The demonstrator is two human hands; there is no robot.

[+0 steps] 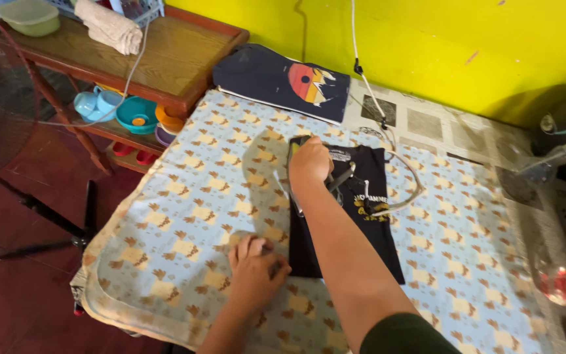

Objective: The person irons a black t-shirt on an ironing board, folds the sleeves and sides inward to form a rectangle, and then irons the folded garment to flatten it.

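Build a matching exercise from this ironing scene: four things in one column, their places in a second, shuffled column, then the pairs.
1. black folded T-shirt
2. navy T-shirt with orange sun print
3. pale green plastic bowl
4. left hand

A. top of the wooden table
B. under the right hand
C. far edge of the patterned cloth, by the yellow wall
D. near corner of the black shirt

Pairs: 1-B, 2-C, 3-A, 4-D

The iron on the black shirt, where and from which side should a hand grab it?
Grip the iron by its top handle, coming down from above, as the right hand does. Its soleplate lies flat on the black shirt, so only the top is free. Its cord trails right; keep clear of that side.
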